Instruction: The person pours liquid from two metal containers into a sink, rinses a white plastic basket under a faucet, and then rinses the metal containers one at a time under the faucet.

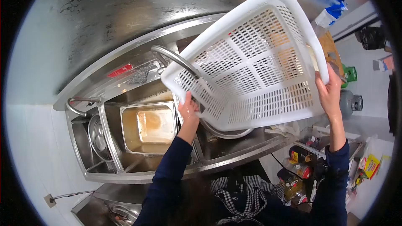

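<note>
A white basket (250, 68) is being held tilted over the sink (234, 163), its rim being gripped by curled L hand (189, 112) & R hand (329, 91). A slip is being risked if rim is wet, also a knock on nearby faucet (177, 59) if swung. In metal pan (124, 126), brownish liquid or stain (147, 126) is being seen (can't tell which); in end basin (81, 138), round metalware (99, 137).

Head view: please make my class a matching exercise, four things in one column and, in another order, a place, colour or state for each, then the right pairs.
Column one
1. Slotted plastic basket
2. Rectangular steel pan
3. Scourer
4. Checked fabric

Column two
A. On the sink ledge
B. Black and white
C. Held by left hand and right hand
D. Inside the middle basin

Pairs: 1-C; 2-D; 3-A; 4-B
</note>
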`<action>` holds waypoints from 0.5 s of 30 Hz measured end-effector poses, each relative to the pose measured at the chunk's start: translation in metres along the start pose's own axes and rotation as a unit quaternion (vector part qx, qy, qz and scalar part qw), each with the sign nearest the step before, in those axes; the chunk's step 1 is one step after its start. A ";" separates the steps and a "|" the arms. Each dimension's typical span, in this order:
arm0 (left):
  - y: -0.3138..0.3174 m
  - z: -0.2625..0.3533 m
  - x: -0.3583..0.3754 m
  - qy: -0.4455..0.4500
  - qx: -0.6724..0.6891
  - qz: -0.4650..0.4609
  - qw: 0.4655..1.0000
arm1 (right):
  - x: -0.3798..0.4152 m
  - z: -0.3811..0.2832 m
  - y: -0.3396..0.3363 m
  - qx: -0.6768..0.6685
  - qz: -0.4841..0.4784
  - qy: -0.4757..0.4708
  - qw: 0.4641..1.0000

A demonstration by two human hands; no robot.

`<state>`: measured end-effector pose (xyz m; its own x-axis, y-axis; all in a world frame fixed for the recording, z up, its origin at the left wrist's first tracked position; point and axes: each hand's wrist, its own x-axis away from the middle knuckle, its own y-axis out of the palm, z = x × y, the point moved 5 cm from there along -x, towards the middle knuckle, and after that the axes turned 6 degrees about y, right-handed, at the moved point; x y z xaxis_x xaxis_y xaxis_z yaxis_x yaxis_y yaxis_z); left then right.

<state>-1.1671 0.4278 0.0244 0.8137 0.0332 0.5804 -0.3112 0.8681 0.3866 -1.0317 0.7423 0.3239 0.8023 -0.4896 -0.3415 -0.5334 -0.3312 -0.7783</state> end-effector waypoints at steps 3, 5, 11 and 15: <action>-0.003 0.016 0.005 0.048 -0.009 -0.002 0.999 | 0.003 0.019 0.010 -0.036 0.003 0.033 0.999; 0.006 0.028 -0.005 0.086 0.005 -0.017 0.996 | -0.001 0.033 0.019 -0.063 0.037 0.034 0.997; 0.038 0.040 -0.031 0.165 0.029 -0.019 0.986 | 0.003 0.077 0.038 -0.128 0.118 0.071 0.982; 0.040 0.042 -0.039 0.182 0.024 -0.019 0.983 | 0.017 0.085 0.039 -0.101 0.074 0.093 0.988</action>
<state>-1.2318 0.4403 0.0479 0.9444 0.1831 0.2732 -0.2924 0.8479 0.4423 -1.0159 0.7896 0.2431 0.6579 -0.6786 -0.3267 -0.6991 -0.3888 -0.6001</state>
